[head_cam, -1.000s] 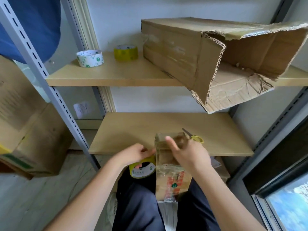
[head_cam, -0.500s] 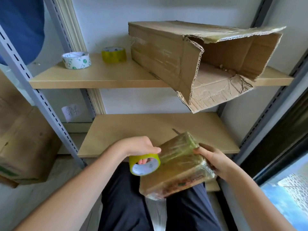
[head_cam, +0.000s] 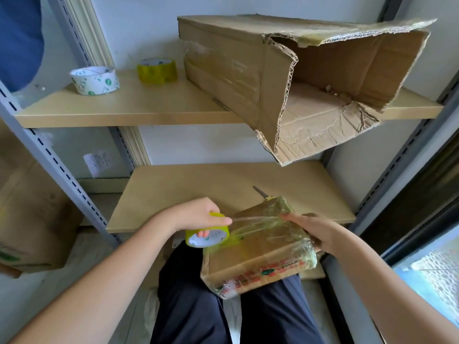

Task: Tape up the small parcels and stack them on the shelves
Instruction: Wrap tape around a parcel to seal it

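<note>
A small cardboard parcel (head_cam: 258, 254) wrapped in clear yellowish tape lies tilted over my lap. My right hand (head_cam: 315, 229) grips its far right edge. My left hand (head_cam: 198, 217) holds a yellow tape roll (head_cam: 208, 235) at the parcel's left corner, fingers through the core. A strip of tape runs taut from the roll across the top of the parcel. The lower shelf (head_cam: 198, 192) lies just beyond both hands.
Scissors (head_cam: 260, 192) lie on the lower shelf, partly hidden behind the parcel. The upper shelf (head_cam: 149, 112) carries a white tape roll (head_cam: 95, 80), a yellow tape roll (head_cam: 157, 70) and a large torn open carton (head_cam: 298, 78) overhanging its edge. Cardboard boxes (head_cam: 27, 219) stand at left.
The parcel has tipped from upright to lying flat and tilted. My right hand shifted to its right edge. My left hand has pulled a strip of tape out across it.
</note>
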Motion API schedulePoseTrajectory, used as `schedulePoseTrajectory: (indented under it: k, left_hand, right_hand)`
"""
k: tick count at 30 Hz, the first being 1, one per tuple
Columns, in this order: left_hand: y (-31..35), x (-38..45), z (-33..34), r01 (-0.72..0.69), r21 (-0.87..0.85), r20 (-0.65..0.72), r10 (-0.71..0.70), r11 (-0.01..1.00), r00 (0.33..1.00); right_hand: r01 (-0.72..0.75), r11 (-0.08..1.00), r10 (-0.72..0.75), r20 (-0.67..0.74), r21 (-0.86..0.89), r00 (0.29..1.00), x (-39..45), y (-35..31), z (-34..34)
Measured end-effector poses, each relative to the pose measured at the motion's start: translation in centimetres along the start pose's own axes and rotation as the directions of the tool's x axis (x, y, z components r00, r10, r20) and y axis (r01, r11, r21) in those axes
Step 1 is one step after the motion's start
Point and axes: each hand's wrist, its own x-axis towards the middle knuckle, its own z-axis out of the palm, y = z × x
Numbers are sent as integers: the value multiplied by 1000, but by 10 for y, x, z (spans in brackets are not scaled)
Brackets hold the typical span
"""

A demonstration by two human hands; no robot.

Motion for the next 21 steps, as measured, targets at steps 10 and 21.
schedulePoseTrajectory:
  k: [10,21]
  left_hand:
    - [-69,-6,5,173,272,29,-188,946,982]
    - [-75,18,20,192,269,103,-226,944,969]
  right_hand:
    - [17,997,-21,-50,-73,999,15,5,-10]
    - [190,4,-379,174,-982,909,-5,-12,91]
